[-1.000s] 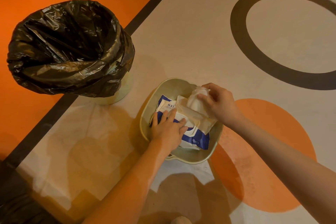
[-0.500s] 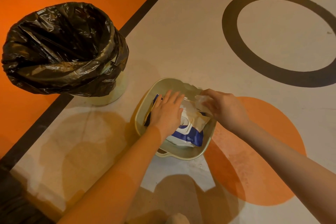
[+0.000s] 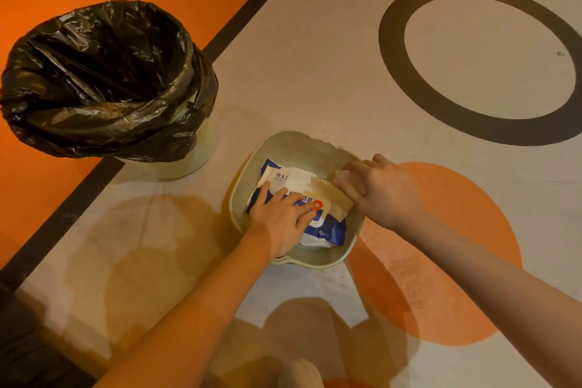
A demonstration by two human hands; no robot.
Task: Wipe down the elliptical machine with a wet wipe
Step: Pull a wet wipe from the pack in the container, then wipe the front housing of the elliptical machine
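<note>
While the right hand (image 3: 382, 190) draws a wet wipe (image 3: 341, 176) out of the pack of wipes (image 3: 293, 181), the likeliest trouble is that the sheet tears or drags a second one after it, since the wipe is thin, damp and pulled off to one side of the opening. If the left hand (image 3: 282, 219) eases its pressure, the light pack could lift with the pull or slide across the bowl (image 3: 285, 143) it lies in, and the bowl itself could skid on the floor (image 3: 315, 72).

Right grip: narrow, with the fingertips pinched on the pale wipe, which shows just at their ends; how much of the sheet is already free I cannot tell. Left grip: fingers spread fairly flat, pressing down on the blue-and-white pack directly beneath the palm, with a loose flap of wipe just beside the fingertips toward the right hand.

A bin with a black liner (image 3: 104, 82) stands well apart from both hands, beyond the left one. No elliptical machine is in view, so wiping has not yet begun.
</note>
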